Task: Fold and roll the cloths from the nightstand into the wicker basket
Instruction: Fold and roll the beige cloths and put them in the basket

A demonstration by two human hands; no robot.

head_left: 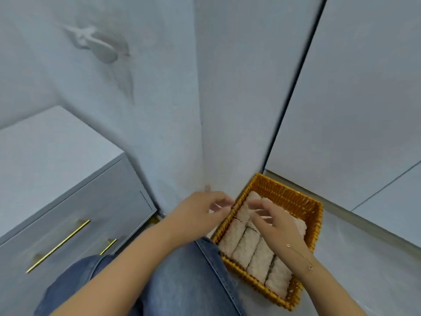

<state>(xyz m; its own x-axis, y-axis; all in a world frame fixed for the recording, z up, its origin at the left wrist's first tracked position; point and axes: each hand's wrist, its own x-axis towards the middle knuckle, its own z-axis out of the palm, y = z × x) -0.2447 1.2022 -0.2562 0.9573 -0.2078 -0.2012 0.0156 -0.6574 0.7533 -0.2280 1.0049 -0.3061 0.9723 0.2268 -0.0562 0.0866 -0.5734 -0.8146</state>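
Low in the right half of the frame, the wicker basket (293,195) sits on the floor in the corner, already packed with rolled cloths (246,249) lying side by side. Their long axes run from the lower right toward the upper left of the frame. The nightstand (52,142) at the left shows a bare top, so the task looks nearly finished, with only a last tidying left. The left hand (200,208) hovers by the basket's left rim, fingers loosely curled and grasping nothing. The right hand (275,222) spreads relaxed fingers over the upper rolls, its grip released.
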